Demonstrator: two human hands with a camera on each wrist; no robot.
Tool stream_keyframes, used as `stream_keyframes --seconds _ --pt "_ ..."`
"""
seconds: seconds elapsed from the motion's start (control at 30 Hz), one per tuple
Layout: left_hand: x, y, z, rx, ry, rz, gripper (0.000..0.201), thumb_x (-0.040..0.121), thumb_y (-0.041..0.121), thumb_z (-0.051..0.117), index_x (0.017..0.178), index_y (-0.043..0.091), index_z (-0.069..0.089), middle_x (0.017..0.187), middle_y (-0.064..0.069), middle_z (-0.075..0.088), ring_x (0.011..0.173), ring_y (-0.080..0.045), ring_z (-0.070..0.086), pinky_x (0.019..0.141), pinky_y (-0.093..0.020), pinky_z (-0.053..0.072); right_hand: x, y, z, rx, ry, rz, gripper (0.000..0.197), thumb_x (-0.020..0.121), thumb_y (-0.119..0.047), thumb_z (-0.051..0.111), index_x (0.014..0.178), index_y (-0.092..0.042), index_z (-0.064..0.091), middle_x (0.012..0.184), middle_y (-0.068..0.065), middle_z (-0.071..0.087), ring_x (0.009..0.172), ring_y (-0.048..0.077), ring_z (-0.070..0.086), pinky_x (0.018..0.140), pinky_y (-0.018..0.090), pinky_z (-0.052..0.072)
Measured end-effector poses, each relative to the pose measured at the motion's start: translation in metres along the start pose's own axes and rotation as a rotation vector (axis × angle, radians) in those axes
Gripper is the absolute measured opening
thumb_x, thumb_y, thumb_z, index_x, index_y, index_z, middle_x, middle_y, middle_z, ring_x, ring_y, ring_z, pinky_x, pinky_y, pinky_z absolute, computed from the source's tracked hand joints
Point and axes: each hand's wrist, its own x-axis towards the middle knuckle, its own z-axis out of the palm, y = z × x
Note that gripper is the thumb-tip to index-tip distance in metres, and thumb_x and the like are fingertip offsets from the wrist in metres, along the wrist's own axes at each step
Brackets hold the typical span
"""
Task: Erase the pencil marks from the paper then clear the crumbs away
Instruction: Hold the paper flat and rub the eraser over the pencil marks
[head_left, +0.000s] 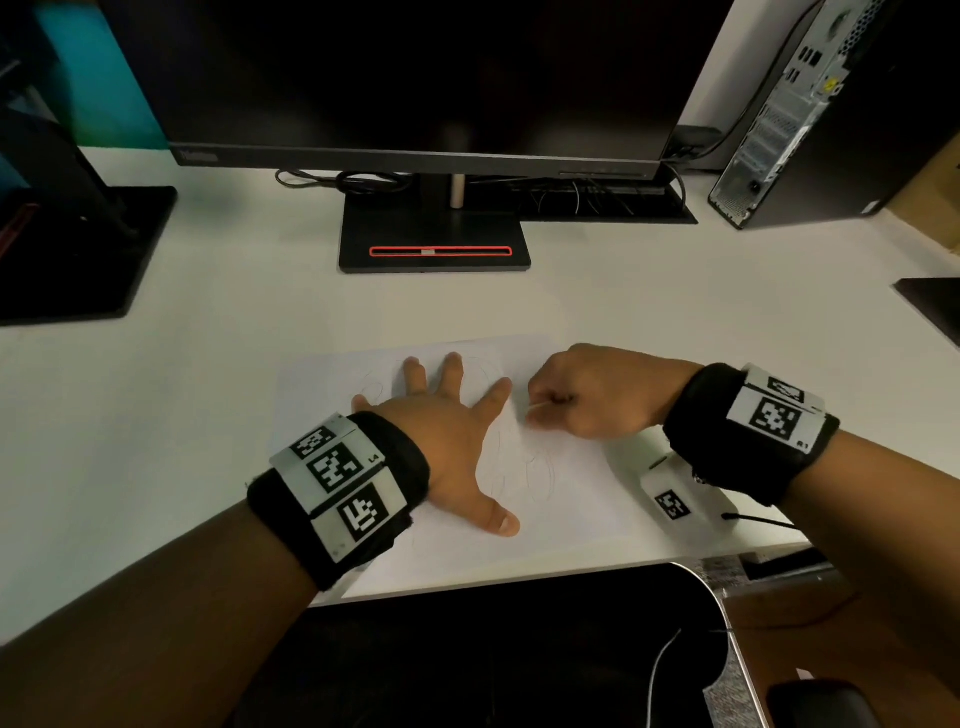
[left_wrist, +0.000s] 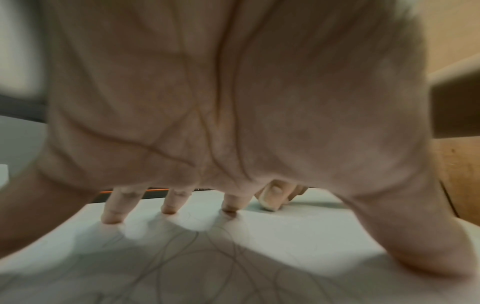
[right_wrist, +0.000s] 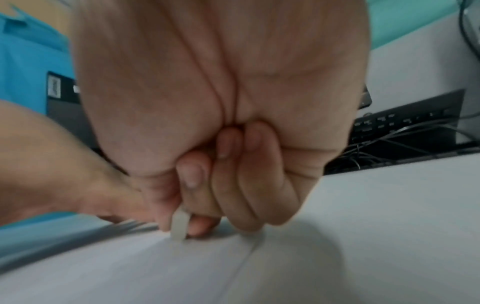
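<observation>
Two hands work over a sheet of white paper (head_left: 566, 499) that lies on the near part of a white desk (head_left: 208, 364), close to its front edge. The left hand (head_left: 447, 441) lies flat on the paper with its fingers (left_wrist: 115, 207) straight and spread, the tips pressing the sheet down, the thumb stretched toward the near edge. The right hand (head_left: 587, 395) is curled into a loose fist to the right of it, and pinches a small pale eraser (right_wrist: 179, 226) between thumb and forefinger; the eraser's lower end touches the paper just beside the left forefinger. Faint looping pencil marks (head_left: 524, 467) show on the sheet between the two hands and under the left palm. Crumbs are too small to tell. At the far side of the desk stands a dark monitor (head_left: 415, 78) on a black base (head_left: 436, 244) with a red-edged slot, and a computer tower (head_left: 810, 114) stands at the far right.
</observation>
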Motion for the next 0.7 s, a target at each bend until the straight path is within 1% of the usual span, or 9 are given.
stream_keyframes --seconds 0.07,0.13,0.2,0.3,0.37,0.43,0.5,0.6,0.7 --pt "0.0 0.0 0.0 -0.004 0.002 0.001 0.137 0.06 0.087 0.068 0.147 0.047 -0.03 0.158 -0.001 -0.039 0.146 -0.042 -0.03 0.108 -0.08 0.014 0.003 -0.003 0.005 0.002 0.063 -0.058 0.034 0.099 -0.031 0.052 0.07 -0.014 0.053 0.065 -0.004 0.053 0.061 0.011 0.048 0.064 0.026 0.041" --pt "0.0 0.0 0.001 -0.008 0.002 0.001 0.137 0.06 0.087 0.068 0.147 0.048 -0.031 0.158 -0.001 -0.04 0.146 -0.042 -0.03 0.107 -0.08 0.014 0.001 -0.009 0.012 0.024 0.019 -0.12 0.036 0.099 -0.03 0.053 0.066 -0.019 0.05 0.059 -0.006 0.05 0.056 0.008 0.046 0.06 0.02 0.038" --pt "0.0 0.0 0.001 -0.005 0.003 0.001 0.137 0.06 0.087 0.068 0.147 0.048 -0.031 0.158 -0.001 -0.04 0.146 -0.042 -0.03 0.108 -0.08 0.014 -0.001 -0.01 0.01 0.032 -0.038 -0.086 0.038 0.099 -0.034 0.054 0.065 -0.018 0.049 0.057 -0.007 0.045 0.054 0.008 0.042 0.059 0.022 0.037" --pt "-0.001 0.0 0.0 -0.011 0.0 0.0 0.137 0.061 0.086 0.068 0.148 0.047 -0.03 0.158 -0.001 -0.04 0.146 -0.041 -0.031 0.109 -0.079 0.014 0.001 -0.002 0.001 0.003 0.04 -0.013 0.037 0.1 -0.034 0.053 0.069 -0.014 0.052 0.063 -0.006 0.048 0.059 0.01 0.044 0.063 0.028 0.038" --pt "-0.001 0.0 0.0 -0.012 0.0 0.0 0.137 0.061 0.086 0.068 0.148 0.047 -0.03 0.158 -0.002 -0.04 0.146 -0.042 -0.031 0.108 -0.079 0.014 0.001 -0.004 0.007 0.0 0.078 -0.07 0.037 0.1 -0.031 0.053 0.068 -0.014 0.05 0.062 -0.005 0.048 0.058 0.01 0.043 0.063 0.028 0.037" --pt "-0.001 0.0 0.001 -0.012 -0.002 0.0 0.137 0.061 0.086 0.068 0.147 0.047 -0.031 0.158 -0.001 -0.04 0.145 -0.042 -0.031 0.108 -0.08 0.014 -0.002 -0.009 0.013 0.022 0.009 -0.113 0.038 0.099 -0.033 0.054 0.066 -0.015 0.048 0.057 -0.006 0.045 0.054 0.01 0.04 0.059 0.026 0.037" --pt "0.0 0.0 0.0 -0.007 -0.003 0.0 0.137 0.061 0.086 0.068 0.147 0.047 -0.031 0.158 -0.001 -0.041 0.145 -0.042 -0.031 0.108 -0.079 0.015 -0.004 -0.008 0.011 0.046 -0.053 -0.07 0.04 0.099 -0.038 0.055 0.066 -0.016 0.049 0.055 -0.007 0.043 0.053 0.009 0.039 0.058 0.026 0.038" --pt "-0.001 0.0 0.0 -0.008 0.001 0.003 0.138 0.06 0.086 0.068 0.147 0.047 -0.031 0.158 -0.002 -0.04 0.146 -0.042 -0.031 0.108 -0.079 0.015 -0.001 -0.004 0.005 0.036 0.012 -0.024 0.04 0.1 -0.037 0.053 0.067 -0.015 0.05 0.059 -0.006 0.047 0.057 0.012 0.043 0.062 0.03 0.041" --pt "-0.001 -0.001 0.0 -0.013 -0.003 0.008 0.138 0.06 0.086 0.069 0.147 0.047 -0.031 0.158 -0.002 -0.04 0.145 -0.042 -0.031 0.108 -0.079 0.015 -0.002 -0.008 0.014 0.023 0.024 -0.108 0.038 0.1 -0.033 0.053 0.067 -0.014 0.049 0.058 -0.005 0.046 0.055 0.01 0.042 0.06 0.026 0.038"
